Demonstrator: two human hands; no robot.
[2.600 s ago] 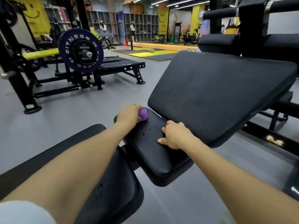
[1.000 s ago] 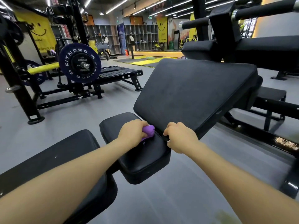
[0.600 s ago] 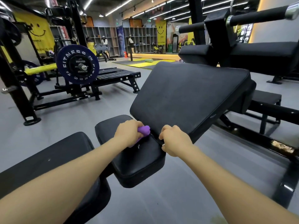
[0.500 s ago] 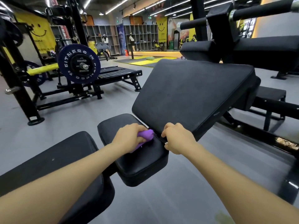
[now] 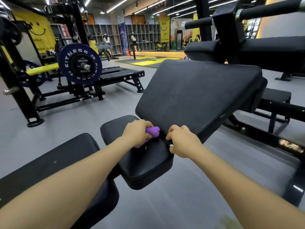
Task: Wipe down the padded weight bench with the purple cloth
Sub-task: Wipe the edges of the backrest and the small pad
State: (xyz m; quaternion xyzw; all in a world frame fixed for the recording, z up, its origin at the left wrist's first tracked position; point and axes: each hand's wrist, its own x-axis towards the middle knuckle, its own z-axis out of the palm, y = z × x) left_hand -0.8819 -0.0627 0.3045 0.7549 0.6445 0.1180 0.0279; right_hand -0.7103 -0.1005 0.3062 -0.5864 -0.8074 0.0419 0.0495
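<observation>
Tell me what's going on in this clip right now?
A person is cleaning a gym bench. The left hand grips a bunched purple cloth against the seat pad, right at the seam below the inclined back pad. The right hand curls around the back pad's lower edge beside it. A weight plate sits on a machine behind.

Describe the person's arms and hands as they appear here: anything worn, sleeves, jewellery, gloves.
Both forearms are bare along all that shows; no sleeve is visible in this view. The left hand and right hand wear no gloves. No watch, bracelet or band shows on either wrist, and no ring is visible on the fingers that can be seen. Fingertips are mostly hidden, so nails cannot be judged.
</observation>
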